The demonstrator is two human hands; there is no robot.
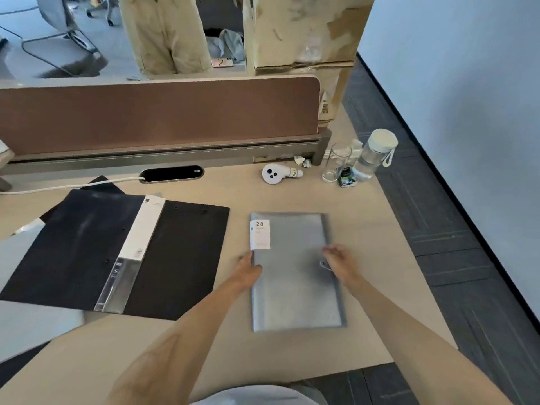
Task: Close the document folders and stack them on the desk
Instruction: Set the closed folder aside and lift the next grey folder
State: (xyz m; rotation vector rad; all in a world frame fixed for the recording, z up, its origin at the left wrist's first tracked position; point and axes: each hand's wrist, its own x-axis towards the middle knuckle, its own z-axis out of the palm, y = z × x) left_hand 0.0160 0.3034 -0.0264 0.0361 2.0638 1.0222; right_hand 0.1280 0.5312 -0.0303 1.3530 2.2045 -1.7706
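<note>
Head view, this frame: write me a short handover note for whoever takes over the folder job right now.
Left hand: resting on the left edge of the grey folder, not gripping.
Right hand: at the clasp on the folder's right edge, fingers bent; grip unclear.
Grey folder: closed, flat on the desk.
Black folder: lying open to the left.
Left to do: fasten the clasp if loose, close the black folder, stack the two.

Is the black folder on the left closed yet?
No, open. The black folder lies spread flat, both covers down either side of its white-labelled spine. Neither hand touches it.
</note>
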